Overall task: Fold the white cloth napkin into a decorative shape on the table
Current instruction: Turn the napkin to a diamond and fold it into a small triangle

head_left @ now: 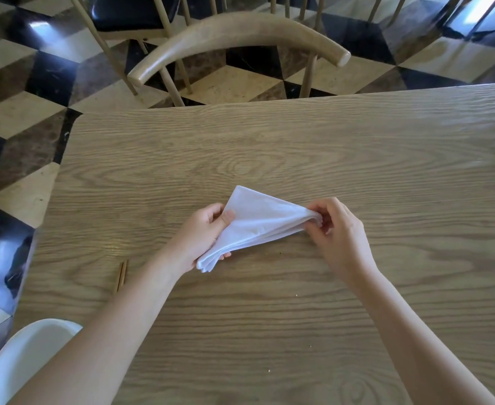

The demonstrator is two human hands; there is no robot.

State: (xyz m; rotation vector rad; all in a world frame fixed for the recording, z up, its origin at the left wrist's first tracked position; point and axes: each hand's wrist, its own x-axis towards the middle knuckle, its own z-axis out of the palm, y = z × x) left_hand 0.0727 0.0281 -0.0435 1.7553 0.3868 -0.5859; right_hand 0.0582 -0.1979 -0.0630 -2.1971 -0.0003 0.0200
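Note:
The white cloth napkin is folded into a layered triangle in the middle of the wooden table. One point aims away from me, one sits at the lower left, one at the right. My left hand grips its left edge, thumb on top and fingers underneath, lifting that side off the table. My right hand pinches the stacked layers at the right corner.
A pair of brown chopsticks lies on the table left of my left forearm. A wooden chair stands beyond the far edge. A white chair seat shows at the lower left, over the checkered floor.

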